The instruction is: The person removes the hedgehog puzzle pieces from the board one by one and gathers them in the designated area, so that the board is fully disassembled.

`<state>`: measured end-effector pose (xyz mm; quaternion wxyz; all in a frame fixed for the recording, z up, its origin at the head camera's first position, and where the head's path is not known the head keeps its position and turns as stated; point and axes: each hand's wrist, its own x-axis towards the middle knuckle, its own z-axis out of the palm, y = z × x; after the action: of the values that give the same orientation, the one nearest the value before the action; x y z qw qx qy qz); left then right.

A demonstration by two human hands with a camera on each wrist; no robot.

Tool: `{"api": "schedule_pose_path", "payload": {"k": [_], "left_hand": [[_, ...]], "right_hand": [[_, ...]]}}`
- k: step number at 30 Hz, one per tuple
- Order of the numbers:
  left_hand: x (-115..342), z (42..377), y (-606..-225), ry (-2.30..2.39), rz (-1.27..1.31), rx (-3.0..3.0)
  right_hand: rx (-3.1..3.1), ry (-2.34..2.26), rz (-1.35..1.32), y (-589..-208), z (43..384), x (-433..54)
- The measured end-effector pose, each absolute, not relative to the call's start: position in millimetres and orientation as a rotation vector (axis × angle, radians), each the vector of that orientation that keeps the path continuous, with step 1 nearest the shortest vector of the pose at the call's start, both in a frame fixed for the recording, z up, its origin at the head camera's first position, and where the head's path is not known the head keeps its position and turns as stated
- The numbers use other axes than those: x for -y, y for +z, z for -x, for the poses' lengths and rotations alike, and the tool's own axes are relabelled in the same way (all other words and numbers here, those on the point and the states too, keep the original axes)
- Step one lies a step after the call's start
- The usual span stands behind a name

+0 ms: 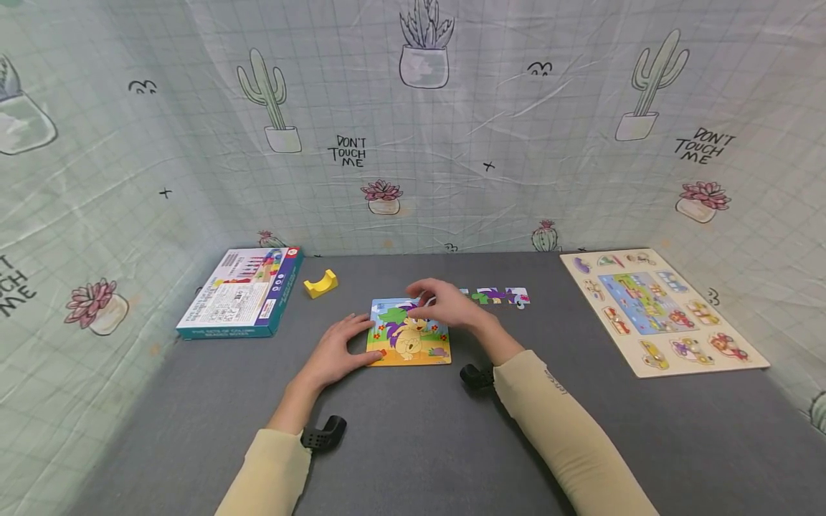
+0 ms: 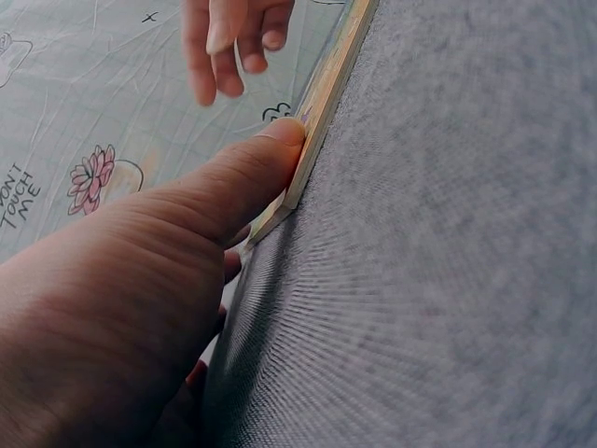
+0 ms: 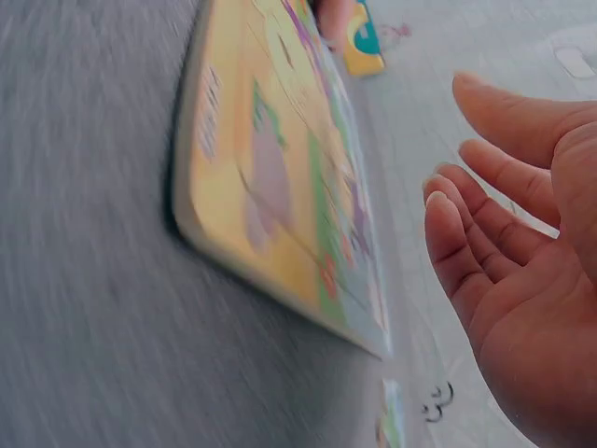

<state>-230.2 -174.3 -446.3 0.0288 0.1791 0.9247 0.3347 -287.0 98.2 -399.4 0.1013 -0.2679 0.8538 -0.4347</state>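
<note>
On the table (image 1: 400,444), head view, toward the back edge: one hedgehog puzzle (image 1: 406,351). Left hand (image 1: 338,349), fingers loosely extended, touches its left edge; right hand (image 1: 445,304) hides its upper-right corner. Behind: two loose pieces (image 1: 518,294), another mostly covered. Left wrist: thumb on near corner, other fingers mostly hidden. Right wrist alone bares the palm: fingers parted, holding nothing.

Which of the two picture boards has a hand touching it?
The smaller board, orange along its near edge: the left hand touches its left side. The larger board, cream-bordered, lies far right, untouched.
</note>
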Motion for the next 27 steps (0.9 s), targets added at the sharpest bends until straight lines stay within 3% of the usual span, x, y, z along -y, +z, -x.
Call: {"api": "schedule_pose_path", "payload": {"k": [27], "left_hand": [[176,229,-447,0.951,-0.582,-2.923]], "right_hand": [[-2.658,-0.941,0.757,-414,277,-51]]}}
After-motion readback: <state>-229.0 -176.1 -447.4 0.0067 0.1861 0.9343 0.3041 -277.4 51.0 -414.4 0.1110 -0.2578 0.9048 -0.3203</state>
